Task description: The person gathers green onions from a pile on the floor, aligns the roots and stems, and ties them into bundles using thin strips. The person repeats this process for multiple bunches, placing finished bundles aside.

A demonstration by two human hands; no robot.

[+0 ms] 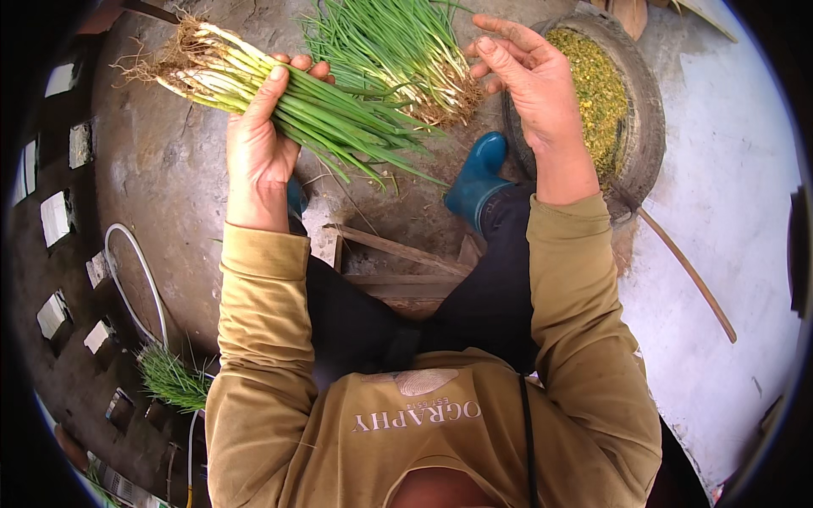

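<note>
A bunch of green onions is gripped by my left hand around the stalks, just above the white ends. Their roots hang with soil and point to the upper left, while the green leaves trail to the right. My right hand is raised with fingers bent and apart, and I see nothing in it. Just left of its fingertips, a larger heap of green onions lies on the concrete floor, roots towards me. Whether the right fingertips touch that heap cannot be told.
Right of my right hand stands a round rubber tub of chopped yellow-green matter. A stick juts from beside it. Blue boots flank a wooden stool. At left are a white hose, more greens and a wall with openings.
</note>
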